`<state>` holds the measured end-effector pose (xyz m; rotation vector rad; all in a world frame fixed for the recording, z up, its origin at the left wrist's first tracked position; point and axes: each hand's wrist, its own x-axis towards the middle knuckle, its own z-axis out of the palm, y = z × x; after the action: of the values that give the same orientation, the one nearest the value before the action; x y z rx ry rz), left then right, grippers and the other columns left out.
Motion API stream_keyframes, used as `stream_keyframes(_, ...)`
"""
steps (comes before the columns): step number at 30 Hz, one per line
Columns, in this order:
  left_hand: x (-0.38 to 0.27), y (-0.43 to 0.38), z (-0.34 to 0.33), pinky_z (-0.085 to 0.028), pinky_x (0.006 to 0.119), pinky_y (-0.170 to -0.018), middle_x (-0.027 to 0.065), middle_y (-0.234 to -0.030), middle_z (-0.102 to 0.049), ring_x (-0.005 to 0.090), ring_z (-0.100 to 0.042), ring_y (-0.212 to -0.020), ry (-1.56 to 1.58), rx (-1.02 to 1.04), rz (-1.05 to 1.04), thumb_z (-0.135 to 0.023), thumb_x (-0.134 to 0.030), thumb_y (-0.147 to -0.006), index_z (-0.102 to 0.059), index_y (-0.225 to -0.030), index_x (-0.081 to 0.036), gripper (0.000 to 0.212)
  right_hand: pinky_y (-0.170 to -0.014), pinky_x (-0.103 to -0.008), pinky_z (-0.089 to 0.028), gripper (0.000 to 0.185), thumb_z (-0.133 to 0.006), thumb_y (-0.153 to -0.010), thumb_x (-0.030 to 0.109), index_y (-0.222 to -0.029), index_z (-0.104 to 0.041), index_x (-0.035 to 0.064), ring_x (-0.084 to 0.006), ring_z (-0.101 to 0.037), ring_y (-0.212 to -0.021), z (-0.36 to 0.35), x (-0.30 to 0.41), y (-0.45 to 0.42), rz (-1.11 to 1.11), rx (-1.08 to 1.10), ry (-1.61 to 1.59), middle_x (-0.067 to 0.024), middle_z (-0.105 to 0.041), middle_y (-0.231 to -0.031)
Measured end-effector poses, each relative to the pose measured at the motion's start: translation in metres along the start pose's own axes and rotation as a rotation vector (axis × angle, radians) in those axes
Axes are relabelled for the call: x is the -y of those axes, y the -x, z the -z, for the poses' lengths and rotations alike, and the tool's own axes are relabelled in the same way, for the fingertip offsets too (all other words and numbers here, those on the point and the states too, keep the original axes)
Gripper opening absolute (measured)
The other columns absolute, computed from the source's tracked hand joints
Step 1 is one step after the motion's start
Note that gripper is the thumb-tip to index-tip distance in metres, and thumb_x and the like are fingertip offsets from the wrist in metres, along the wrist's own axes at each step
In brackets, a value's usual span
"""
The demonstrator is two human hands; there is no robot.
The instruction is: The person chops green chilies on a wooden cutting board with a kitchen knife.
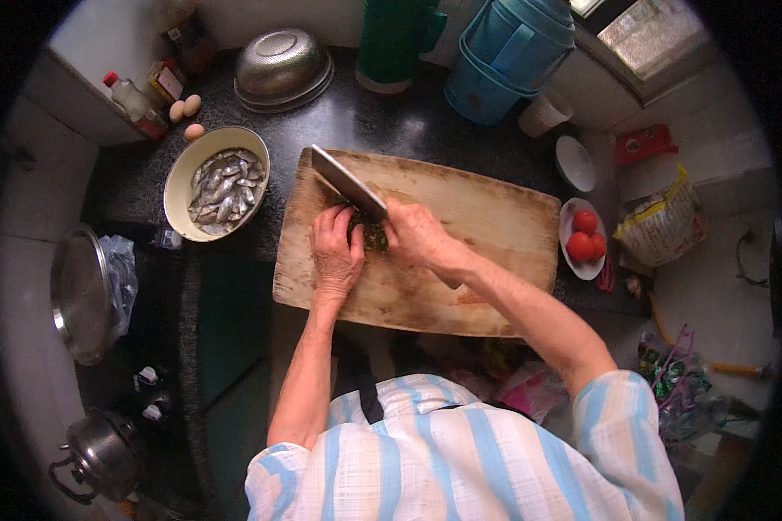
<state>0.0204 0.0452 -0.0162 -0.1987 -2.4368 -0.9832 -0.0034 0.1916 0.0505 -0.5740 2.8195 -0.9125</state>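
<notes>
My right hand (420, 234) grips a cleaver (348, 181) whose wide blade slants up and to the left over the wooden cutting board (495, 208). The end of its handle shows below my wrist. Close to the blade's left side, my left hand (335, 251) presses down with curled fingers on dark greens (373, 236). These look finely cut and lie between my two hands, partly covered by the fingers and the blade. Left of the board stands a cream enamel bowl (177, 195) holding many small silvery fish (225, 189).
Tomatoes (580, 247) sit on a white oval dish (590, 272) beside the board's right edge. Behind are a metal colander (283, 65), a green thermos (391, 45) and a blue bucket (495, 71). Several eggs (192, 104) lie near a red-capped bottle (130, 101). A kettle (104, 449) is lower left.
</notes>
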Motion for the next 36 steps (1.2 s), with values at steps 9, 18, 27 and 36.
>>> stream_keyframes(9, 0.004, -0.001, 0.001, -0.038, 0.039, -0.083, 0.0143, -0.1, -0.052, 0.0317, -0.047, -0.094, 0.031, -0.032, -0.014, -0.057, -0.005, -0.074, -0.056, -0.096, -0.001, 0.023, -0.066, -0.048, -0.046, 0.018, -0.049, -0.076, 0.007, -0.086, -0.052, -0.0068, -0.0428, -0.057, -0.078, 0.014, 0.026, -0.02, -0.066, 0.205, 0.003, -0.0294, -0.057, -0.077)
stream_keyframes(18, 0.0, -0.002, 0.0, -0.039, 0.04, -0.079, 0.0145, -0.093, -0.051, 0.0324, -0.047, -0.089, 0.029, -0.032, -0.014, -0.056, -0.004, -0.073, -0.055, -0.09, -0.001, 0.017, -0.065, -0.0479, -0.045, 0.014, -0.048, -0.076, 0.007, -0.08, -0.051, -0.0059, -0.0429, -0.057, -0.075, 0.0, 0.023, -0.011, 0.017, 0.012, 0.05, -0.0281, -0.057, -0.074)
stream_keyframes(27, 0.002, 0.002, -0.004, -0.038, 0.041, -0.078, 0.0148, -0.093, -0.051, 0.033, -0.046, -0.088, 0.015, -0.054, -0.001, -0.055, -0.003, -0.072, -0.054, -0.086, -0.001, 0.014, -0.067, -0.048, -0.045, 0.016, -0.049, -0.078, 0.01, -0.081, -0.049, -0.0058, -0.0437, -0.057, -0.075, -0.014, 0.024, -0.005, -0.033, -0.03, 0.031, -0.0284, -0.057, -0.075)
stream_keyframes(36, 0.005, -0.002, -0.006, -0.038, 0.042, -0.081, 0.0152, -0.094, -0.05, 0.0338, -0.046, -0.091, 0.059, -0.117, 0.044, -0.053, -0.006, -0.075, -0.053, -0.088, -0.002, 0.014, -0.068, -0.0479, -0.045, 0.016, -0.048, -0.078, 0.01, -0.081, -0.048, -0.0053, -0.0452, -0.055, -0.075, -0.002, 0.03, -0.017, -0.073, 0.153, 0.015, -0.0283, -0.057, -0.074)
